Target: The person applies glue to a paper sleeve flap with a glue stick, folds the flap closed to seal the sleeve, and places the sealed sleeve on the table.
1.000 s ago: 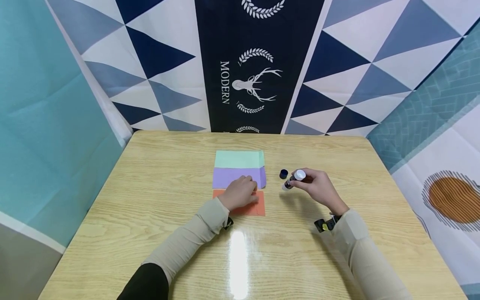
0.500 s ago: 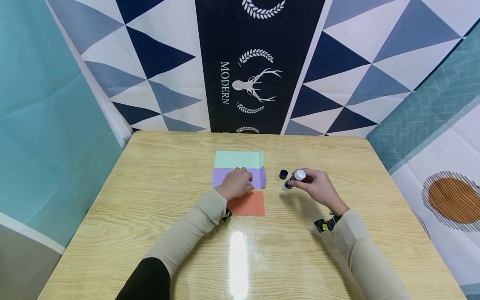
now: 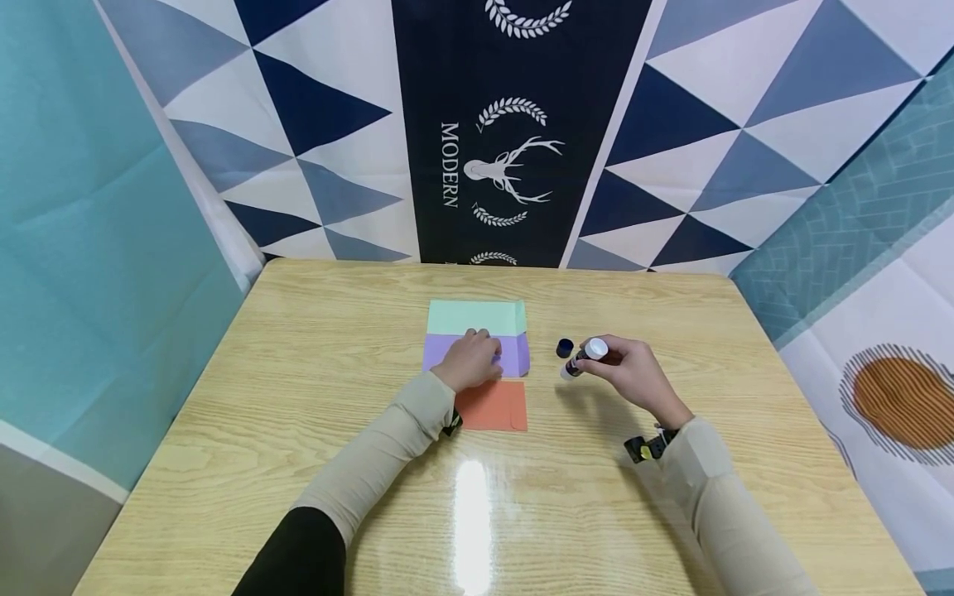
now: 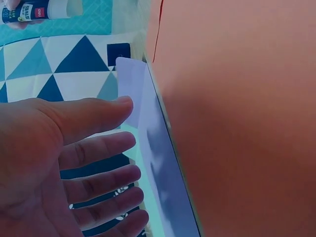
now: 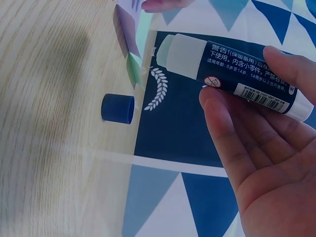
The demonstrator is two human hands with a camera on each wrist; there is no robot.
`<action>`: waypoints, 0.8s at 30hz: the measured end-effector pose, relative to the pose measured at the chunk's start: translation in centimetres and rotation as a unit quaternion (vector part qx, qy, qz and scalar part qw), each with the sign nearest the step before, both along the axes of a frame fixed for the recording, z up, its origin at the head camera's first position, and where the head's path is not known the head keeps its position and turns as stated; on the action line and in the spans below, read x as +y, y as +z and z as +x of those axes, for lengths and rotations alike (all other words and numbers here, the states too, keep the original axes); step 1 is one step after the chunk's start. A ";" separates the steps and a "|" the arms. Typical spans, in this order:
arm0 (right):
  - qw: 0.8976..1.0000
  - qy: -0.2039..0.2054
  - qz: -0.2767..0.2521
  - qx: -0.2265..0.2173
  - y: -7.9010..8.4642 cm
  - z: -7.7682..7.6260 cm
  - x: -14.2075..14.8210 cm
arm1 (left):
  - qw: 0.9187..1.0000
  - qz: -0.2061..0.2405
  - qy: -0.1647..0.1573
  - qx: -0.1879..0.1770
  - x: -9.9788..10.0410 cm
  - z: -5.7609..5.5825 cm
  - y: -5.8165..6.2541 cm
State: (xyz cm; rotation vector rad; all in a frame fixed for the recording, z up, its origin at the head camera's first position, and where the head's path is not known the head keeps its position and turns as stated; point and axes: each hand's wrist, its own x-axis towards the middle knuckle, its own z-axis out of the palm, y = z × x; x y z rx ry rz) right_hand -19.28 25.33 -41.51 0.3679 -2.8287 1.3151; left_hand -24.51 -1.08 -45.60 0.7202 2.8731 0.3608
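Note:
My left hand [image 3: 471,360] hovers over the purple envelope [image 3: 514,354], fingers spread and nothing held. In the left wrist view its fingertips point toward the purple paper [image 4: 157,143]; whether they touch it I cannot tell. My right hand [image 3: 633,374] grips an uncapped glue stick [image 3: 585,358], tilted with its exposed end toward the table. The glue stick [image 5: 242,74] shows a dark blue label and a pale tip in the right wrist view. A mint green envelope [image 3: 471,316] lies behind the purple one. In front lies an orange-red envelope [image 3: 495,406], partly behind my left wrist.
The dark blue glue stick cap [image 3: 565,348] stands on the wooden table [image 3: 633,513], between the envelopes and my right hand. A patterned cloth [image 3: 320,124] hangs behind the table's far edge, with more cloth at both sides.
My left hand has moved away from me, off the orange-red envelope to above the purple one. The right hand holds the glue stick in the same place.

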 end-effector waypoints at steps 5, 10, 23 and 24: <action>1.000 -0.001 0.000 -0.001 0.1 0.1 0.0 | 1.000 0.003 0.006 -0.004 0.1 -0.1 -0.2; 1.000 -0.003 -0.002 -0.005 0.2 0.2 -0.1 | 1.000 0.004 0.005 -0.008 0.0 -0.1 -0.5; 1.000 -0.001 0.006 0.000 0.1 0.1 0.1 | 1.000 0.023 -0.001 -0.006 -0.1 -0.7 -0.6; 1.000 -0.001 0.006 -0.001 0.1 0.1 0.1 | 1.000 0.022 -0.002 -0.007 -0.1 -0.7 -0.6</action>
